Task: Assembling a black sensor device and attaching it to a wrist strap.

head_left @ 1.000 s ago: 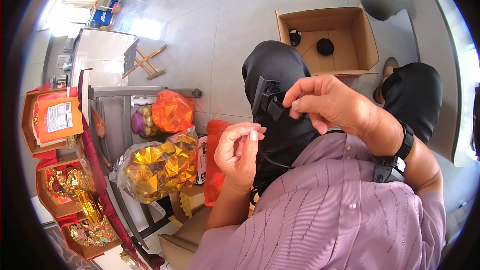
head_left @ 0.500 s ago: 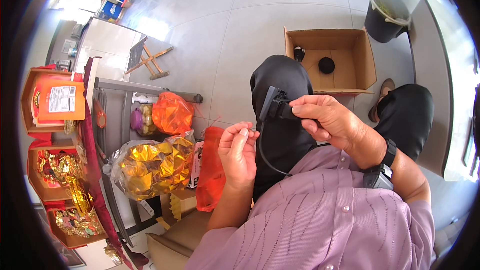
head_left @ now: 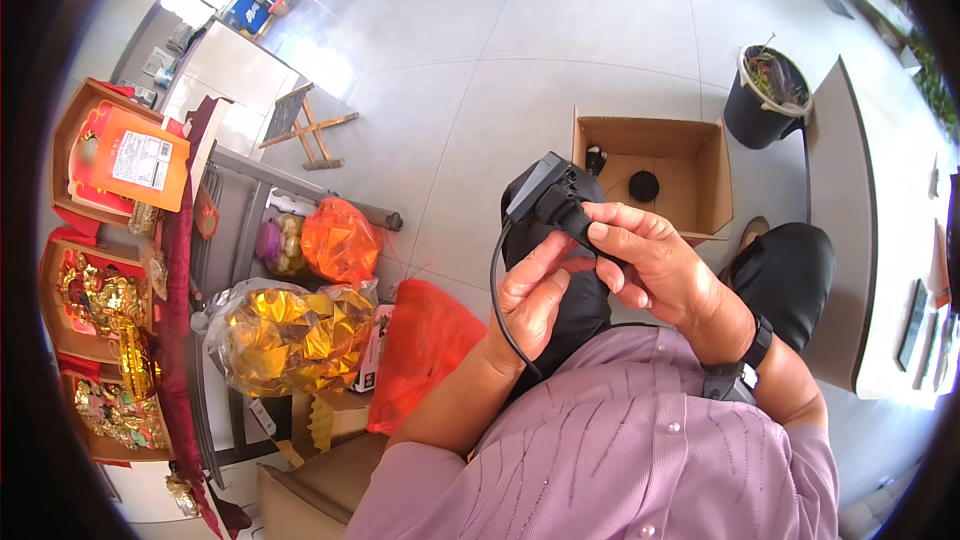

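A dark grey box-shaped device (head_left: 541,186) with a black strap (head_left: 574,222) and a thin black cable (head_left: 494,285) is held above my left knee. My right hand (head_left: 645,252) pinches the strap between thumb and fingers. Close beside it, my left hand (head_left: 535,290) has its thumb and fingers drawn together by the strap's underside. What those left fingertips hold is hidden. The cable drops from the device past my left hand toward my lap. Around my right wrist sit a black band (head_left: 762,340) and a grey and black unit (head_left: 730,382).
An open cardboard box (head_left: 655,130) with a black round object (head_left: 643,186) stands on the floor ahead. A black bucket (head_left: 766,95) is beyond it. At left are a bag of gold foil (head_left: 290,340), orange-red bags (head_left: 342,240) and a table edge with red cloth (head_left: 178,290).
My left hand has moved right and up to meet my right hand at the strap. The device has tilted, and the whole view has shifted.
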Available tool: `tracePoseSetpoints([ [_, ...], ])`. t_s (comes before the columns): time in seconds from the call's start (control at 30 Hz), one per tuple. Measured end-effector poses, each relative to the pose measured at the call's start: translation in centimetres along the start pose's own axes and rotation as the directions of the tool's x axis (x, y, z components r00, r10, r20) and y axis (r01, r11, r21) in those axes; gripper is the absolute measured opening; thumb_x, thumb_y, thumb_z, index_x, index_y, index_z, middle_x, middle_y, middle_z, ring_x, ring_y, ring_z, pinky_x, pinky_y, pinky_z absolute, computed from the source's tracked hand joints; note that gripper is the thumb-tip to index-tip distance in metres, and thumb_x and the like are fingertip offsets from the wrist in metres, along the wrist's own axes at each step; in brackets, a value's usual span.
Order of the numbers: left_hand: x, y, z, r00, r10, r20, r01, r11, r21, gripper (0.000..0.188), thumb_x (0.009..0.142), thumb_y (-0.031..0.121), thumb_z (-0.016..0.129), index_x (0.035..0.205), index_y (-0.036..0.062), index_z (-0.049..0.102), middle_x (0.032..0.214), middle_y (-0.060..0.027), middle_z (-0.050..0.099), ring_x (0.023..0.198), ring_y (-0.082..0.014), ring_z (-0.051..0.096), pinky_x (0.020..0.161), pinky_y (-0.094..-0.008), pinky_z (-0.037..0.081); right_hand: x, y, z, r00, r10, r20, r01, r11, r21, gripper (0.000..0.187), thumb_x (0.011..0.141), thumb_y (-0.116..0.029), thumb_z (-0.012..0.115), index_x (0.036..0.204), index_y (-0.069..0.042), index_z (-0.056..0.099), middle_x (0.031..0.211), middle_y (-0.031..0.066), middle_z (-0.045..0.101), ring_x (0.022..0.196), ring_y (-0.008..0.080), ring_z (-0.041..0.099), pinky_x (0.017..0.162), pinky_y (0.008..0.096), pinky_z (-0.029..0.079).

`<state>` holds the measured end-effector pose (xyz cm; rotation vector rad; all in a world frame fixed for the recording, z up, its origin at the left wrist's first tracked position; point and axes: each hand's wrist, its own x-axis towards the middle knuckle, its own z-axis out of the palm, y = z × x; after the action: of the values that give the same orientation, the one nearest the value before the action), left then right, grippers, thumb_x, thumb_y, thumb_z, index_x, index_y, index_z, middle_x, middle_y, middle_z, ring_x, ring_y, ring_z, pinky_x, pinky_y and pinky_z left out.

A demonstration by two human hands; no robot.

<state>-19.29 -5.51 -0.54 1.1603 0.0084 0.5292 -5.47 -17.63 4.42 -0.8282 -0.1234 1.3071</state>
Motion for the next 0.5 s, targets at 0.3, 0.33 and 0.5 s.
tracePoseSetpoints([
  [0.3,1.5,0.8,0.7,0.978,-0.184,0.096,0.203,0.946,-0.252,0.042,0.095,-0.007,0.038,0.135,-0.0039,0.051,0.132,-0.0138,0.057,0.11,-0.0226,0.059,0.096,-0.0332,0.045,-0.2,-0.1,-1.5,0.985,-0.085,0.151,0.107,0.984,-0.145,0.017,0.098,-0.018,0.059,0.113,-0.011,0.066,0.066,0.0015,0.061,0.045,0.0059,0.053,0.036,0.0184,0.032],
  [0.33,1.7,1.1,0.7,0.981,-0.168,0.099,0.188,0.951,-0.246,0.041,0.094,-0.007,0.04,0.134,-0.0031,0.052,0.131,-0.0135,0.058,0.111,-0.0222,0.059,0.096,-0.0331,0.045,-0.4,-0.4,-1.4,0.986,-0.092,0.136,0.121,0.967,-0.225,0.017,0.099,-0.018,0.059,0.112,-0.011,0.066,0.068,0.0011,0.061,0.048,0.0062,0.055,0.037,0.018,0.033],
  [0.5,1.8,2.0,1.1,0.999,-0.042,0.022,0.045,0.983,-0.18,0.04,0.089,-0.007,0.047,0.128,-0.0035,0.058,0.142,-0.018,0.05,0.122,-0.0274,0.052,0.102,-0.0429,0.042,-0.7,-1.3,-1.3,0.91,-0.293,0.294,0.402,0.799,-0.447,0.017,0.097,-0.01,0.06,0.113,-0.005,0.064,0.097,0.0022,0.062,0.073,0.0081,0.062,0.049,0.0184,0.042],
])
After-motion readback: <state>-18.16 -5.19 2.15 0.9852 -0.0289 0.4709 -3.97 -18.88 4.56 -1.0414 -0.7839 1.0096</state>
